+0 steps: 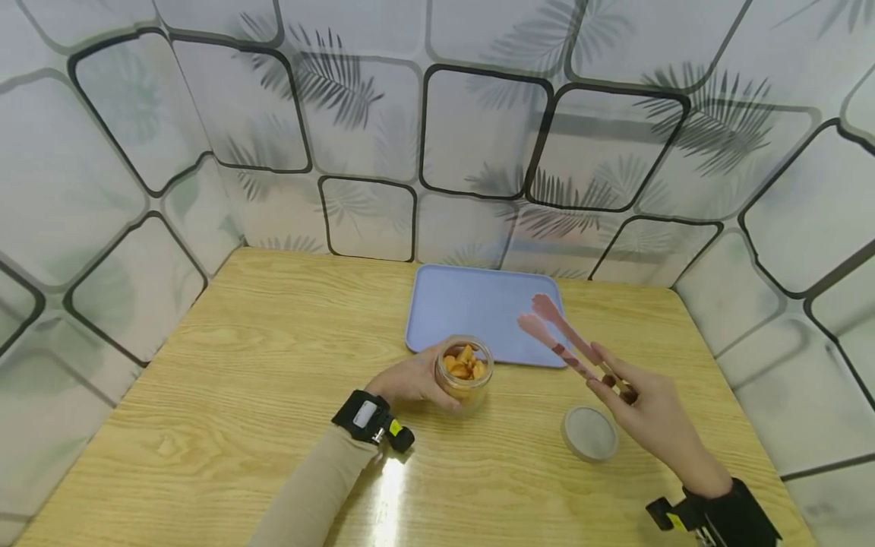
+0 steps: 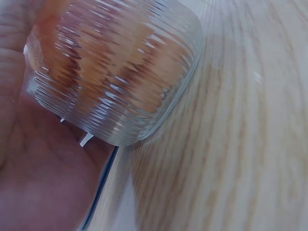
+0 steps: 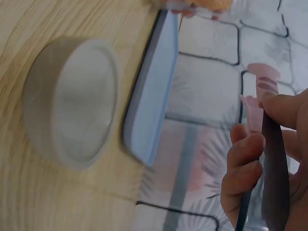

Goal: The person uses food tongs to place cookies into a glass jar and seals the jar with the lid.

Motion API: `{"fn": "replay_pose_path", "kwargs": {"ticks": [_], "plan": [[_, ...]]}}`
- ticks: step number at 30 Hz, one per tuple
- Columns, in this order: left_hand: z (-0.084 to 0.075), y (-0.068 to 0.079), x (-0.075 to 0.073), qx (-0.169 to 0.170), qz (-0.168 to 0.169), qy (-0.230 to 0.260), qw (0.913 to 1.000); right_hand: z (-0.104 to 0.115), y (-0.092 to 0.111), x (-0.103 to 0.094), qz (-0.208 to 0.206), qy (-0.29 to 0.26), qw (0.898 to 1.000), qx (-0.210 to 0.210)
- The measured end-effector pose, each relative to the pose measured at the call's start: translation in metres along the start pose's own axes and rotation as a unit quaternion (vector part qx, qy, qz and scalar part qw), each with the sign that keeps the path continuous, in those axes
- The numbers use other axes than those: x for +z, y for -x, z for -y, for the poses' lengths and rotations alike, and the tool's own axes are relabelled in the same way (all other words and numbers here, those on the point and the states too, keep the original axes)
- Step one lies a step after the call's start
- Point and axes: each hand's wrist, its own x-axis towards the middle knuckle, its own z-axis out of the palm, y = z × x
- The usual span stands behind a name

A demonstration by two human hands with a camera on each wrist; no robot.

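Observation:
My left hand [image 1: 413,377] curls round a ribbed clear glass jar [image 1: 472,393] that stands uncapped on the table. Orange-brown snack pieces [image 1: 465,363] fill part of it; the left wrist view shows them through the jar wall [image 2: 120,72]. Held in my right hand [image 1: 652,410] is a pair of pink tongs [image 1: 570,346], raised over the table with tips apart and nothing between them. In the right wrist view, thumb and fingers grip the tongs' dark handle [image 3: 274,178]. A round whitish lid [image 1: 589,434] lies below the tongs, nearer me.
Behind the jar, a light blue rectangular tray [image 1: 472,304] lies toward the table's back edge. The wooden table [image 1: 225,387] is walled at the back and both sides by patterned translucent curtains [image 1: 369,152].

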Motion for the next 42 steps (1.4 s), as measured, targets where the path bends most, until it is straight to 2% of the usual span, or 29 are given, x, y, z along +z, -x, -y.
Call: {"fn": "replay_pose_path", "kwargs": {"ticks": [6, 13, 18, 24, 32, 42], "plan": [[0.0, 0.001, 0.002, -0.007, -0.008, 0.003, 0.9999, -0.028, 0.01, -0.002, -0.019, 0.044, 0.996, 0.074], [-0.001, 0.003, 0.006, -0.018, -0.034, -0.013, 0.9992, -0.05, 0.022, -0.002, -0.011, 0.065, 0.987, 0.149], [-0.002, 0.005, 0.009, -0.009, -0.042, -0.027, 0.9987, -0.06, 0.028, -0.002, 0.004, 0.081, 0.978, 0.194], [-0.001, 0.008, 0.011, 0.003, -0.045, -0.043, 0.9981, -0.068, 0.034, -0.004, 0.027, 0.103, 0.968, 0.228], [-0.002, 0.011, 0.013, 0.009, -0.036, -0.04, 0.9985, -0.076, 0.04, -0.002, 0.042, 0.133, 0.953, 0.269], [-0.003, 0.011, 0.014, 0.009, -0.037, -0.034, 0.9987, -0.082, 0.043, -0.002, 0.05, 0.138, 0.945, 0.292]]}}
